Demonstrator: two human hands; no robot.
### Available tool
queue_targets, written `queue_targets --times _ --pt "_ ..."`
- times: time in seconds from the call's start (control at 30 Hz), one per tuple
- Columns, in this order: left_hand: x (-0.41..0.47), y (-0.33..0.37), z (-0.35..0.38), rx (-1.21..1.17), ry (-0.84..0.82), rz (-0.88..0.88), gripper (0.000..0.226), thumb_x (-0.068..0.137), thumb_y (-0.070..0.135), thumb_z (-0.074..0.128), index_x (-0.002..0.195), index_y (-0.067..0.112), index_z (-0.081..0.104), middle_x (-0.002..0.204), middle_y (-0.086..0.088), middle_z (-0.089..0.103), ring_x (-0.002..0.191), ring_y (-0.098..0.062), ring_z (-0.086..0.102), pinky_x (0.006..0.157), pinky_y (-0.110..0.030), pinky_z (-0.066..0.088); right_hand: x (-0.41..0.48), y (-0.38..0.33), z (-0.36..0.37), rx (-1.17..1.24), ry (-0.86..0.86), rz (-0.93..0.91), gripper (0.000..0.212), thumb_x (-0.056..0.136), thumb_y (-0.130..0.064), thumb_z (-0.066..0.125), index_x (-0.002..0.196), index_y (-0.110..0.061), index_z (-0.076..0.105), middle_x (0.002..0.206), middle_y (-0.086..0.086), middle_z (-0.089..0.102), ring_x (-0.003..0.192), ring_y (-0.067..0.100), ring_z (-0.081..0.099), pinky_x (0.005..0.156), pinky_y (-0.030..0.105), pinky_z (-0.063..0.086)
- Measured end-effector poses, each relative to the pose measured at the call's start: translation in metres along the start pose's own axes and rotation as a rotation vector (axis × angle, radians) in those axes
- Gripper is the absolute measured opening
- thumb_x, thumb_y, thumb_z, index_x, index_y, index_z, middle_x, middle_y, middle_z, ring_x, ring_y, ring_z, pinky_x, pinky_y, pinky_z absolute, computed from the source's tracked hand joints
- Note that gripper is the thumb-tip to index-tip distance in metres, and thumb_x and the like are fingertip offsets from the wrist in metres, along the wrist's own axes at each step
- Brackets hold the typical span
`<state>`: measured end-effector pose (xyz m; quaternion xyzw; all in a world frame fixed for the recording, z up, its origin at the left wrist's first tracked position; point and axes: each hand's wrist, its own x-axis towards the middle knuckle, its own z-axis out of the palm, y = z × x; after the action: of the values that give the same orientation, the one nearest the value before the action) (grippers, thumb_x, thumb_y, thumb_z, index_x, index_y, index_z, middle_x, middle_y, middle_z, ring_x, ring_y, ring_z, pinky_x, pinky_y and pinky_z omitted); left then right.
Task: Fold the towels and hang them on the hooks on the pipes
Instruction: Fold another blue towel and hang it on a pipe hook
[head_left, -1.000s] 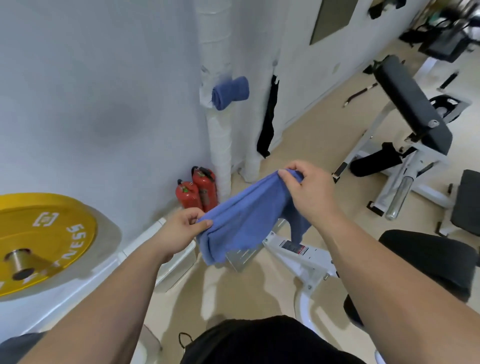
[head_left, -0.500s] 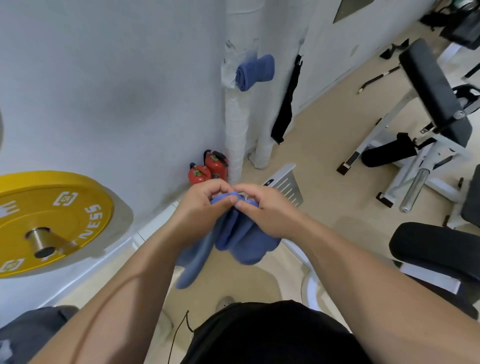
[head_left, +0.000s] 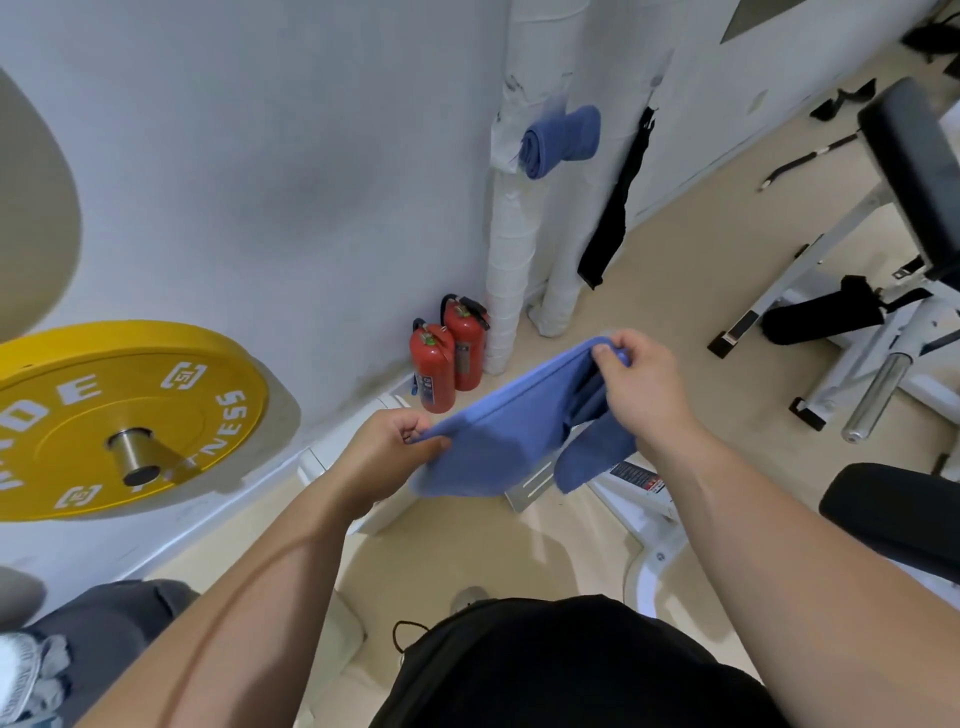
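Left hand (head_left: 387, 447) pinches blue towel (head_left: 511, 431) end; right hand (head_left: 641, 387) pinches opposite end, raised higher.

A towel (head_left: 509, 436) stretched between the left hand (head_left: 384, 447), at its nearer left end, and the right hand (head_left: 644, 384), at its farther right end, above the floor (head_left: 691, 291). Behind it two pipes (head_left: 511, 249) stood against the wall (head_left: 260, 156), a rolled towel (head_left: 561, 140) up on the left one and two extinguishers (head_left: 449, 358) just left of its foot. A plate (head_left: 119, 415) hung by the wall at far left, and a bench (head_left: 914, 171) stood at far right.
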<state>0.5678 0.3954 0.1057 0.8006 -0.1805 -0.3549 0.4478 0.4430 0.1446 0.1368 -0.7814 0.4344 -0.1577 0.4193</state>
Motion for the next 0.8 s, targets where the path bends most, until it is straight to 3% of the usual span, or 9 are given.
queue_targets --times 0.13,0.2,0.27,0.33,0.4,0.47,0.53,0.67,0.8 --pt "0.005 -0.001 0.000 -0.129 0.130 0.042 0.019 0.095 0.015 0.066 0.077 0.014 0.062 0.067 0.002 0.050 0.064 -0.012 0.043 0.062 -0.029 0.035 0.005 0.015 -0.007 -0.170 -0.128 0.091 0.016 0.092 -0.026 0.062 0.079 -0.016 0.062 0.071 0.001 0.060 0.076 0.026 0.059 0.080 0.044 0.053" --pt "0.006 0.010 0.002 -0.166 0.147 0.111 0.014 0.094 0.016 0.067 0.080 0.016 0.065 0.070 0.003 0.054 0.069 -0.014 0.047 0.067 -0.032 0.039 -0.004 0.011 -0.007 -0.328 -0.270 0.061 0.013 0.088 -0.032 0.068 0.098 -0.024 0.065 0.089 -0.002 0.064 0.089 0.026 0.062 0.084 0.039 0.051" --pt "0.006 0.025 0.004 -0.134 0.108 0.201 0.014 0.093 0.014 0.068 0.080 0.019 0.068 0.070 0.011 0.059 0.069 -0.009 0.052 0.068 -0.025 0.044 -0.018 0.000 -0.003 -0.378 -0.397 -0.063 0.045 0.086 -0.041 0.072 0.129 -0.034 0.058 0.113 -0.007 0.064 0.101 0.017 0.061 0.090 0.032 0.049" --pt "0.003 0.039 0.008 -0.024 0.043 0.302 0.013 0.093 0.013 0.068 0.082 0.020 0.071 0.072 0.017 0.064 0.070 -0.002 0.056 0.069 -0.017 0.045 -0.034 -0.018 0.005 -0.296 -0.502 -0.227 0.054 0.093 -0.037 0.068 0.143 -0.037 0.049 0.103 -0.027 0.064 0.089 -0.007 0.057 0.081 0.012 0.041" --pt "-0.001 0.049 0.012 0.055 -0.012 0.407 0.012 0.093 0.012 0.070 0.084 0.020 0.074 0.078 0.016 0.069 0.073 0.000 0.060 0.071 -0.014 0.046 -0.045 -0.032 0.017 -0.233 -0.617 -0.342 0.036 0.100 -0.031 0.060 0.136 -0.033 0.058 0.076 -0.036 0.059 0.075 -0.016 0.054 0.071 0.005 0.038" --pt "-0.004 0.053 0.012 0.083 -0.023 0.482 0.014 0.091 0.013 0.073 0.082 0.024 0.074 0.080 0.014 0.071 0.075 -0.003 0.063 0.071 -0.013 0.047 -0.047 -0.038 0.025 -0.166 -0.666 -0.384 0.011 0.101 -0.030 0.057 0.102 -0.027 0.068 0.075 -0.020 0.061 0.070 -0.001 0.054 0.070 0.018 0.042" --pt "-0.004 0.050 0.008 0.117 0.009 0.495 0.014 0.089 0.014 0.075 0.080 0.024 0.072 0.077 0.011 0.069 0.073 -0.006 0.061 0.067 -0.015 0.047 -0.043 -0.037 0.029 -0.153 -0.635 -0.381 0.019 0.098 -0.023 0.059 0.081 -0.030 0.062 0.069 -0.016 0.057 0.067 0.002 0.049 0.065 0.024 0.040" --pt "0.000 0.032 -0.007 0.180 0.070 0.353 0.023 0.088 0.011 0.074 0.071 0.020 0.063 0.061 0.020 0.057 0.058 -0.001 0.049 0.057 -0.013 0.037 -0.035 -0.034 0.027 -0.113 -0.485 -0.254 0.025 0.095 -0.015 0.058 0.077 -0.031 0.063 0.061 -0.022 0.056 0.062 -0.001 0.050 0.060 0.016 0.038" --pt "-0.003 0.019 -0.013 -0.046 0.084 0.183 0.018 0.094 0.009 0.068 0.077 0.004 0.066 0.059 0.015 0.052 0.053 -0.001 0.039 0.055 -0.016 0.034 -0.026 -0.031 0.024 -0.105 -0.420 -0.126 0.015 0.096 -0.021 0.059 0.083 -0.021 0.068 0.063 -0.001 0.056 0.058 0.011 0.047 0.057 0.027 0.039"
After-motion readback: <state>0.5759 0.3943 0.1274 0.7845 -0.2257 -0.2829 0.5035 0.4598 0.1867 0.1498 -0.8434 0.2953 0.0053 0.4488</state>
